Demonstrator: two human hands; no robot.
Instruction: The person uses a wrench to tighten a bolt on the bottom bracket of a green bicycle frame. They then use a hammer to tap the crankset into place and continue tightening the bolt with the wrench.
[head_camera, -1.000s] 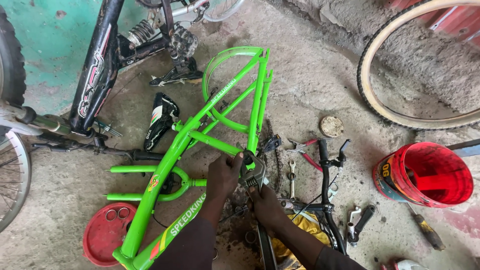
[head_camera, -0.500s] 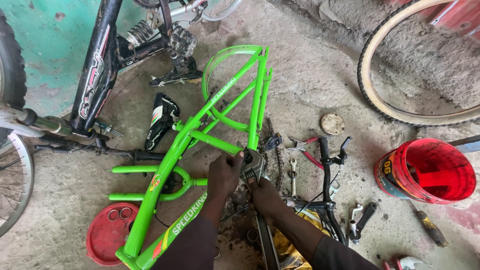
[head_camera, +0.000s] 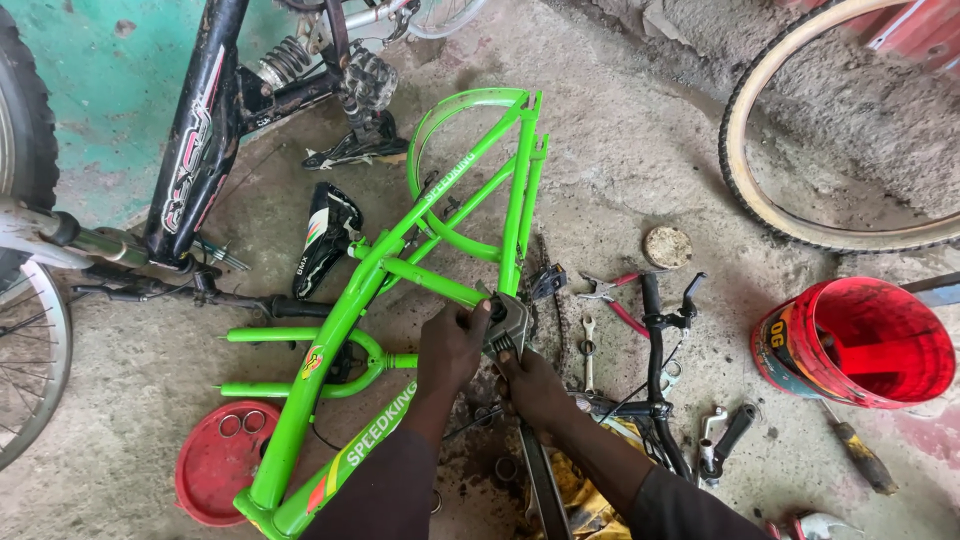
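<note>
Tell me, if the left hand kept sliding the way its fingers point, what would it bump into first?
The left hand points right, toward the big wrench head clamped at the green bike frame, and its fingers already touch it. So the wrench comes first, then probably the right hand just below.

Right hand (head_camera: 535, 385) slid up nearer wrench head (head_camera: 508, 322).

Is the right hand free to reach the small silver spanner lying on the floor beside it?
Probably yes: the spanner lies uncovered just beyond the right hand, though that hand grips a big wrench.
</note>
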